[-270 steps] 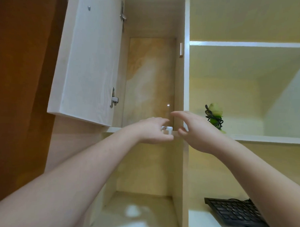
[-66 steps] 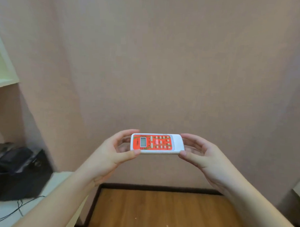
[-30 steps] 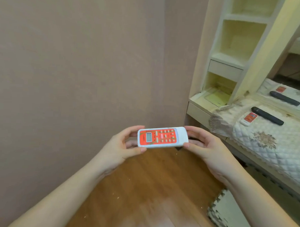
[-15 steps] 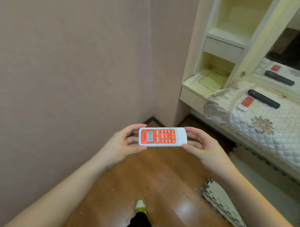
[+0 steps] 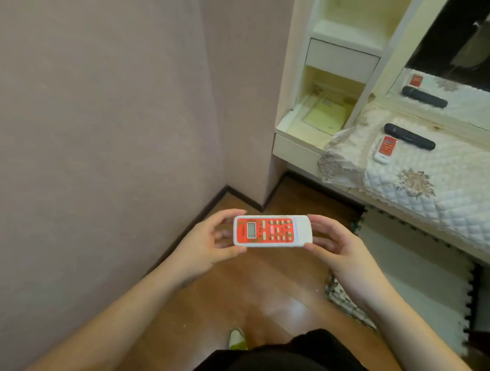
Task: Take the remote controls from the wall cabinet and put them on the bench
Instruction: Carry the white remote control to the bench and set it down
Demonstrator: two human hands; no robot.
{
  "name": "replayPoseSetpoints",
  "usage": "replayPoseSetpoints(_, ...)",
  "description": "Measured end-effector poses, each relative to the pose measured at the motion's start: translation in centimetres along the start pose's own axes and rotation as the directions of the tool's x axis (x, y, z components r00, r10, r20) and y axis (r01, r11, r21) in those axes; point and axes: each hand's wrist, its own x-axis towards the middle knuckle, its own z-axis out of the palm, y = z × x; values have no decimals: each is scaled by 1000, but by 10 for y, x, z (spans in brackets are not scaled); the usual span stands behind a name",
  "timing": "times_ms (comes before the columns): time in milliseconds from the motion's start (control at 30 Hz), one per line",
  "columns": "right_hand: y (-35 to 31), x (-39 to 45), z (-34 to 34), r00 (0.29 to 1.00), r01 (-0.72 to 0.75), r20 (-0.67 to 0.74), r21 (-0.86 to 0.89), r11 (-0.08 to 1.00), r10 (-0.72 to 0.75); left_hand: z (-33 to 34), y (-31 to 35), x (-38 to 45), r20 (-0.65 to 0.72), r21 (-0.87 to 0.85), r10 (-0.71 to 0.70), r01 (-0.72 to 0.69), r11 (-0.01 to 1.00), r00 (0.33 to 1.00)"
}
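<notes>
A white remote control with an orange face (image 5: 272, 230) lies level between both hands at chest height, over the wooden floor. My left hand (image 5: 205, 245) grips its screen end and my right hand (image 5: 338, 249) grips its plain white end. At the right stands the bench (image 5: 446, 192), covered with a white quilted cloth. On it lie a small white and orange remote (image 5: 385, 149) and a long black remote (image 5: 409, 136), side by side and touching. The wall cabinet is out of view.
A mirror (image 5: 464, 68) behind the bench reflects both lying remotes. Cream shelves with a drawer (image 5: 341, 63) stand left of the bench. A plain wall (image 5: 101, 124) fills the left. Foam mats (image 5: 407, 274) cover the floor under the bench. My foot (image 5: 237, 339) shows below.
The view has tilted further down and the bench has come closer at the right. The remote stays held in both hands the same way. My legs and foot show more.
</notes>
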Motion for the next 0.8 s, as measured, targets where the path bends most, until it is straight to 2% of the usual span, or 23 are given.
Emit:
replayPoseSetpoints(300,18,41,-50,993,-44,-100,119,992,56,28,24,83,125,61,-7,-1,998,992)
replayPoseSetpoints(800,58,115,-179,987,-59,-134,232,971,92,123,79,213,219,117,-54,28,993,974)
